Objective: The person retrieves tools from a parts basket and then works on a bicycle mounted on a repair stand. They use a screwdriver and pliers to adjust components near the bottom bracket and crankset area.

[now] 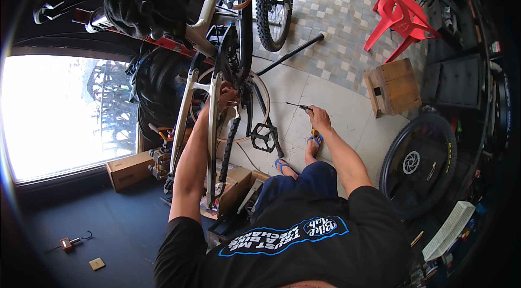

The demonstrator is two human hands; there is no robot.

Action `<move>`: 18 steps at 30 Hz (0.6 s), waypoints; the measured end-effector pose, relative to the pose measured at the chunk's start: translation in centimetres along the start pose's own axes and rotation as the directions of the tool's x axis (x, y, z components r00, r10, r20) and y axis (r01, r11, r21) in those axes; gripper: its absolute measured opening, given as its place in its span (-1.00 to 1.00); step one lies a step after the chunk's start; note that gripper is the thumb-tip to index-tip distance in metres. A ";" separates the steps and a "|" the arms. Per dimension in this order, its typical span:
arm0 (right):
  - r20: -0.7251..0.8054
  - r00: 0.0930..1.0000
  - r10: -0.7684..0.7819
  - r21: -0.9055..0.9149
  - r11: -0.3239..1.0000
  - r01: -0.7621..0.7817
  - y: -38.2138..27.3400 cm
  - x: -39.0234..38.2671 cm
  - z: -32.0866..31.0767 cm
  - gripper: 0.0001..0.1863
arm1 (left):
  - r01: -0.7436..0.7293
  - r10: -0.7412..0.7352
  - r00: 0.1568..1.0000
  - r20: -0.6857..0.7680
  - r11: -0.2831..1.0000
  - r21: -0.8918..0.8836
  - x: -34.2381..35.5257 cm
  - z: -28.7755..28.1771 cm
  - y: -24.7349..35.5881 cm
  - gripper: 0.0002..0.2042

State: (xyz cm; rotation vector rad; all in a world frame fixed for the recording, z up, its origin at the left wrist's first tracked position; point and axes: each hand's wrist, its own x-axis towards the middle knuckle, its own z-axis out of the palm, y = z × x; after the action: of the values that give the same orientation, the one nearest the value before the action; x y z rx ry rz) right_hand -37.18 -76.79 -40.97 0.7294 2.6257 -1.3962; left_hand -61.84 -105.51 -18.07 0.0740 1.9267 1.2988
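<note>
The bicycle [217, 71] hangs clamped in a repair stand in front of us, frame pale and smooth, its knobbly tyre [274, 6] up near the top of the view. Our left hand [225, 98] is pressed in at the crank and chainring [255, 98]; we cannot tell whether its fingers grip anything there, since the frame tube hides them. Our right hand [317, 117] is closed around a thin dark tool [297, 106], a slim metal rod held out over the pale floor tiles, well apart from the bike.

The flat black pedal [264, 137] with its studded cage hangs just below the left hand; if the crank swings, we judge it could knock our wrist or pinch fingers against the chainring teeth. The thin tool could slip from a loose grip. A wooden box [395, 86] and a red plastic chair [401, 17] stand off to the right, beside a spare black wheel [418, 163].
</note>
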 end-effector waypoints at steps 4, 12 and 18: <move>0.053 0.999 0.003 0.056 0.998 -0.006 1.7 1.9 1.8 -0.70 | 0.052 -0.052 0.999 0.001 0.998 0.028 1.8 0.0 0.1 -0.78; 0.145 0.989 0.023 0.246 0.968 -0.058 2.0 1.6 2.3 -0.66 | 0.010 -0.035 0.985 -0.170 0.989 -0.145 -3.4 -1.0 2.8 -0.62; 0.253 0.958 0.132 0.329 0.920 -0.214 0.3 0.2 0.9 -0.64 | -0.259 0.323 0.625 -0.711 0.945 0.201 -16.0 5.1 6.4 -0.81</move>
State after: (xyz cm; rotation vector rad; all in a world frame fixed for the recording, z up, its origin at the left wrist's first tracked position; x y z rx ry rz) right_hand -37.37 -77.26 -41.80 0.7633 2.1059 -1.7994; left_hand -50.02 -105.83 -4.58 -0.1322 2.7585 1.6282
